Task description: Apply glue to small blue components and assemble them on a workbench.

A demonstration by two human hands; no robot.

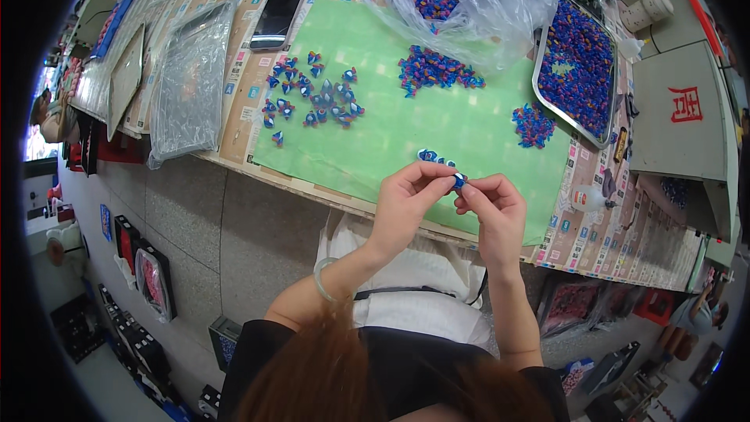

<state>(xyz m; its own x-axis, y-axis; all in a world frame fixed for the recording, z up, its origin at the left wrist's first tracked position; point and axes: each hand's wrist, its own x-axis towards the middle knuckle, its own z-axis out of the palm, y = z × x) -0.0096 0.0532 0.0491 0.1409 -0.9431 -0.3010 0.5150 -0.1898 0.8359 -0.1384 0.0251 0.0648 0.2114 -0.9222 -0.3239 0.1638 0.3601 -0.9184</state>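
Both hands meet at the near edge of a green mat (375, 148). My left hand (412, 195) pinches a small blue-and-white plastic piece (458, 180) between thumb and fingertips. From the other side my right hand (498, 207) grips the same piece. Just beyond the fingers lie a few similar blue-and-white pieces (428, 155), partly hidden by the left hand. Farther left on the mat are several small blue, white and orange assembled pieces (324, 98). A heap of small blue, red and orange parts (437, 70) lies ahead, and a smaller heap (533, 125) is at the right.
A metal tray (537, 82) full of blue parts stands at the right, beside a grey machine (676, 109). A clear plastic bag (500, 0) of parts lies at the back. Leftward are a phone (280, 14) and a plastic-wrapped tray (190, 82). A small bottle (586, 198) stands near right.
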